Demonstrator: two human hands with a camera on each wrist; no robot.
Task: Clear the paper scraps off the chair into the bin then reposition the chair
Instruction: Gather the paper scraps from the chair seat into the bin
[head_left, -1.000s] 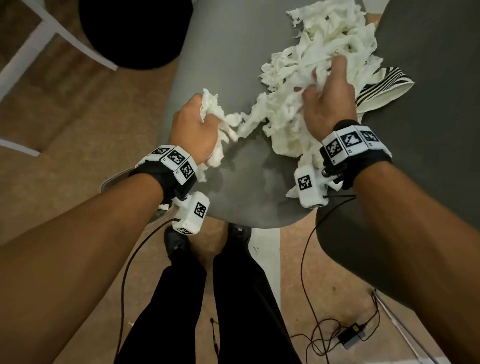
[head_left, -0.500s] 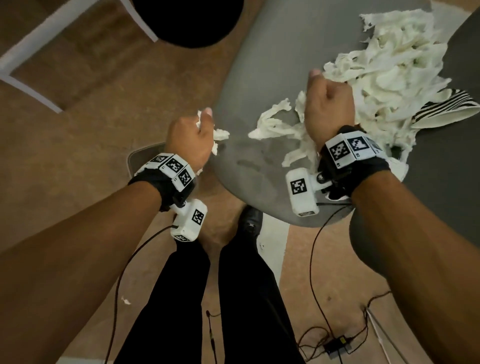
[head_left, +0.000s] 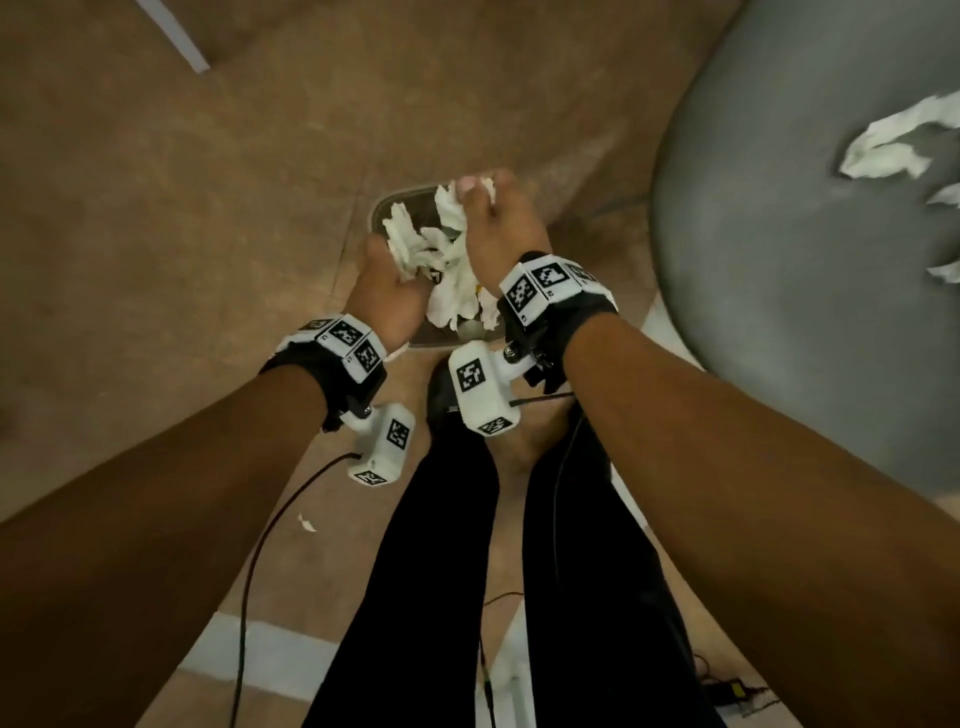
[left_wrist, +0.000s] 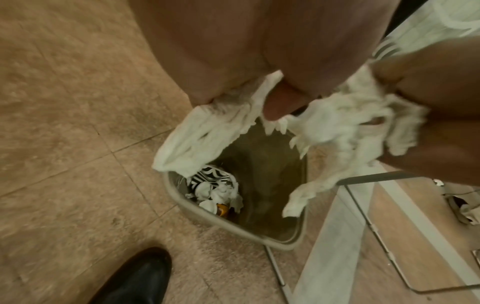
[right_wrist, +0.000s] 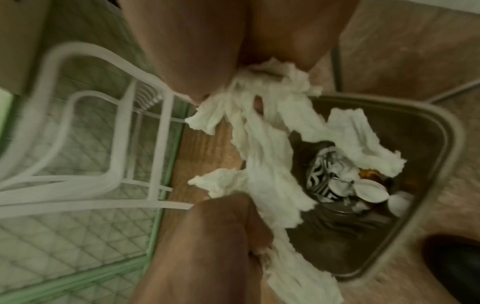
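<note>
Both hands hold one bunch of torn white paper scraps (head_left: 447, 270) over the open grey bin (head_left: 382, 210) on the floor. My left hand (head_left: 387, 278) grips the bunch from the left, and my right hand (head_left: 488, 218) grips it from the right. In the left wrist view the scraps (left_wrist: 207, 131) hang over the bin (left_wrist: 176, 197), which holds striped paper (left_wrist: 210, 176) and white scraps. The right wrist view shows the scraps (right_wrist: 267, 160) above the bin (right_wrist: 446, 144). A few scraps (head_left: 883, 150) lie on the grey chair seat (head_left: 779, 338) at the right.
My black shoe (head_left: 441, 389) stands just in front of the bin. One scrap (head_left: 306, 522) lies on the tiled floor by the wrist cable (head_left: 249, 571). The chair's metal legs (left_wrist: 376, 226) stand right of the bin. A white chair frame (right_wrist: 103, 123) is nearby.
Both hands lifted handfuls of scraps off the chair seat and carried them left and down over the bin. They now meet around one bunch, and my view swung to the floor.
</note>
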